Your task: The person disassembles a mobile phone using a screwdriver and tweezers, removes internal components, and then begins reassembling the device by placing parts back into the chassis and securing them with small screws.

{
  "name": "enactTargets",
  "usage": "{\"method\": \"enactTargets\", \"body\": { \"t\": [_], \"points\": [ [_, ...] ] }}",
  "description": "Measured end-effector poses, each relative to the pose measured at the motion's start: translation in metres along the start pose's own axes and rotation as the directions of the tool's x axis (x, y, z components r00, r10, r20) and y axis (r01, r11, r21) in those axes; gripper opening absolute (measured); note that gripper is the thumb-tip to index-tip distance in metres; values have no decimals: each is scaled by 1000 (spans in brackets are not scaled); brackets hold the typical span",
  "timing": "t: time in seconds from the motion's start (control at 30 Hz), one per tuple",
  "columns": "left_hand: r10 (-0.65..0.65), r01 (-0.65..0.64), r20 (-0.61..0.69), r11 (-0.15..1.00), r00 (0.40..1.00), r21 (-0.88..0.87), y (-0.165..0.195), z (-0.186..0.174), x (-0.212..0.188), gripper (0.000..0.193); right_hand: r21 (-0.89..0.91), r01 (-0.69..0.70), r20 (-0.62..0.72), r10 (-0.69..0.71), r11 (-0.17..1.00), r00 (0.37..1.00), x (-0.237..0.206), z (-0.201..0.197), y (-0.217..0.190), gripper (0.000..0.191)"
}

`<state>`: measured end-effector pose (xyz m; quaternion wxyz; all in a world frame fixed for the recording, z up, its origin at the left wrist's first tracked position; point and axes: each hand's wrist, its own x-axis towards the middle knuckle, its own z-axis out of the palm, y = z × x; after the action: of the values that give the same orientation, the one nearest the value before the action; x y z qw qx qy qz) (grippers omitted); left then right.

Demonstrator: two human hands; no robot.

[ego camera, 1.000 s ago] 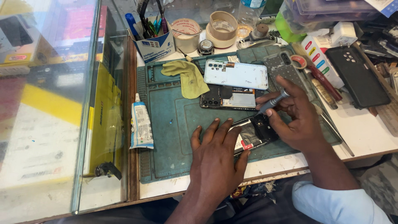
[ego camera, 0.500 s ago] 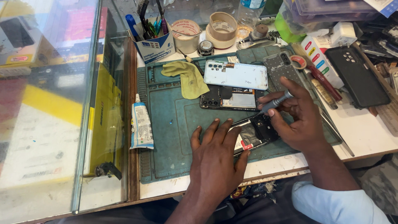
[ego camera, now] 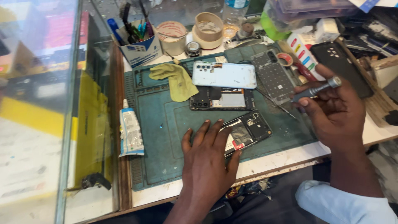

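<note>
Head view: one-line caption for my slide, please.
Left hand steadies an opened phone on a green mat; right hand holds a screwdriver lifted clear.

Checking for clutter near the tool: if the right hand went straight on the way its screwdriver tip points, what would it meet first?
Probably the grey perforated phone plate just left of the right hand; height above it is unclear.

Left hand (ego camera: pixel 207 161) lies flat on opened phone (ego camera: pixel 246 132); right hand (ego camera: pixel 331 112) grips screwdriver (ego camera: pixel 317 89) above green mat (ego camera: pixel 166 124).
</note>
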<state>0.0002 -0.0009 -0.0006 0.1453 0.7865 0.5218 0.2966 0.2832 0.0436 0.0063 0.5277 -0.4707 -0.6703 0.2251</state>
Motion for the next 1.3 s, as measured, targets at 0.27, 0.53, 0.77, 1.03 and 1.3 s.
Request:
{"method": "enactTargets", "body": {
  "t": [0.27,0.53,0.77,1.03,1.3],
  "points": [
    [-1,1,-6,1000,1000,14,-1,0,-1,52,89,-159,-16,161,983,987,-32,-6,10,29],
    [-1,1,3,1000,1000,30,-1,0,1,52,27,-138,-48,139,990,989,-37,1,19,29],
    [-13,11,43,999,999,41,0,-1,1,54,45,-123,-45,125,991,991,-41,5,23,26],
    [-16,15,26,999,1000,29,0,-1,1,54,230,-90,-146,126,969,981,-43,9,22,28],
    [16,-15,-17,999,1000,52,-1,0,2,64,265,-78,-154,122,961,981,-44,9,25,26]
  ]
}}
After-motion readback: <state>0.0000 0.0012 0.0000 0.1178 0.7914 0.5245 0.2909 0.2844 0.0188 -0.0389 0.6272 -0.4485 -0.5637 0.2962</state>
